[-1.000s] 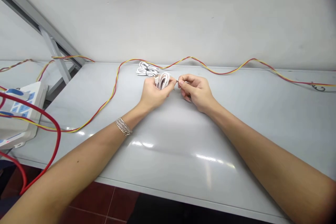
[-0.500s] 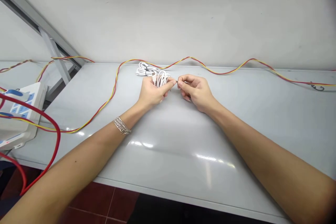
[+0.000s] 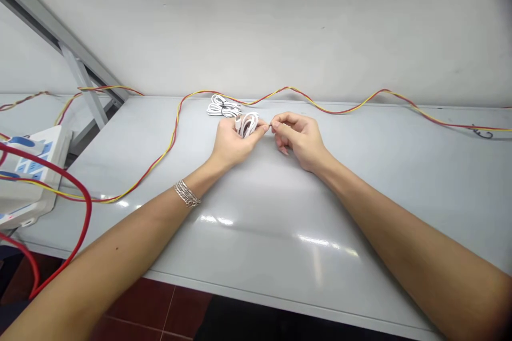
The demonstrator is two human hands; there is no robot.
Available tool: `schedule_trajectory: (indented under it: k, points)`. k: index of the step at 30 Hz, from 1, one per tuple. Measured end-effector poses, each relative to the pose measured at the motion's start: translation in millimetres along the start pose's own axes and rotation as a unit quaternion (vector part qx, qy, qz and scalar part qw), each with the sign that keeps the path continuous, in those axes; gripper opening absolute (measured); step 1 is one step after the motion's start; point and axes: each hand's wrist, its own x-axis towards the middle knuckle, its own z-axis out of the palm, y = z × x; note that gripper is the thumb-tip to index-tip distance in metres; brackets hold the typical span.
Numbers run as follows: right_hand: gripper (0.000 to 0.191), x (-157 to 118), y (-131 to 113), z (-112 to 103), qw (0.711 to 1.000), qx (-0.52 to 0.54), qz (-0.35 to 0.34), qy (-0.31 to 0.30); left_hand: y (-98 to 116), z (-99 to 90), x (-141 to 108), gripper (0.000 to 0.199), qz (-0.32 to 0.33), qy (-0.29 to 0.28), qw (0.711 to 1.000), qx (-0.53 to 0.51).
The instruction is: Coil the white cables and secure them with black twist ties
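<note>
A small coiled white cable (image 3: 250,124) with a white plug end is gripped in my left hand (image 3: 230,144), its loops standing above the thumb. Between the fingertips of both hands runs a short, thin dark twist tie (image 3: 271,125). My right hand (image 3: 300,138) pinches one end of it with thumb and forefinger, the other fingers curled below. Just behind my left hand lies a second white cable coil (image 3: 218,108), bound with a dark tie. How the twist tie passes around the held cable is hidden by my left hand.
A twisted red-and-yellow wire (image 3: 177,122) snakes along the grey table's (image 3: 260,197) back and left side. At left sit a white power strip (image 3: 60,152) and a thick red cable (image 3: 88,202). Thin dark ties (image 3: 484,134) lie far right. A wall rises behind.
The held cable coil has turned slightly in my left hand, and its plug end has shifted a little right. Both hands stay in nearly the same place, fingertips still close together.
</note>
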Motion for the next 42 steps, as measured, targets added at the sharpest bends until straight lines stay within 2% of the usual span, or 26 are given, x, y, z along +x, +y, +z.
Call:
schedule_trajectory:
  k: [6, 12, 16, 23, 31, 42]
  points:
    - [0.048, 0.1, 0.9, -1.0, 1.0, -0.016, -0.002, -0.005, 0.6, -0.9, 1.6, 0.019, -0.037, -0.004, 0.999, -0.037]
    - [0.05, 0.4, 1.2, -0.9, 1.0, -0.015, -0.008, -0.006, 0.7, -1.4, 3.1, 0.018, -0.061, -0.004, 0.997, -0.049]
    - [0.047, -0.3, -0.2, -0.5, 1.0, -0.014, -0.002, -0.01, 2.3, -1.6, 3.2, 0.016, -0.05, -0.007, 0.998, -0.042]
    - [0.045, 1.0, 2.3, -1.0, 1.0, -0.018, -0.005, -0.009, 1.5, -2.7, 3.7, 0.015, 0.008, -0.008, 1.0, -0.011]
    - [0.046, 1.1, 0.2, -1.7, 1.0, -0.01, 0.007, -0.006, -4.3, -1.7, 4.9, 0.021, -0.071, -0.007, 0.996, -0.056]
    - [0.045, 1.9, 0.6, -2.6, 1.0, 0.012, 0.011, -0.007, -2.8, -1.3, 5.9, 0.025, -0.086, -0.011, 0.993, -0.082]
